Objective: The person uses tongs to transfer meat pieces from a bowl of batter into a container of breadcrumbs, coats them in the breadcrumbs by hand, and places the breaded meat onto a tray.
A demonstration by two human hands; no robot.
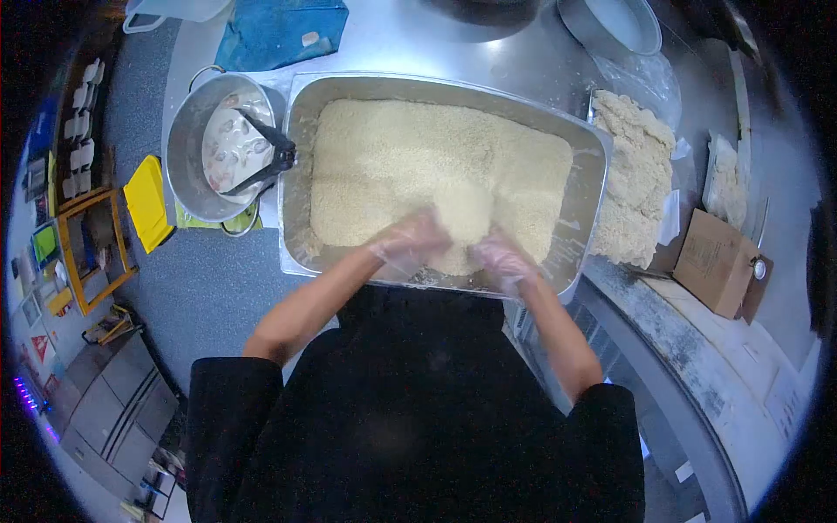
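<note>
A deep metal pan [288,183] holds a thick bed of pale breadcrumbs [384,144]. At its near side, my left hand [414,237] and my right hand [507,259], both in clear plastic gloves, are in the crumbs. Between them rises a rounded, crumb-covered mound [463,212]; whether something lies under the coating cannot be seen. Motion blur smears the fingers of both hands, and crumbs partly hide them. Left of the pan stands a metal pot [177,148] with pieces in a white, milky liquid [234,157]. Black-tipped tongs [277,150] rest across its rim.
A tray of crumb-coated pieces [629,179] sits right of the pan. Behind are a blue cloth [279,35] and a round metal tin [615,26]. A cardboard box [717,263] stands on the right counter. A yellow panel [146,205] is at left below the pot.
</note>
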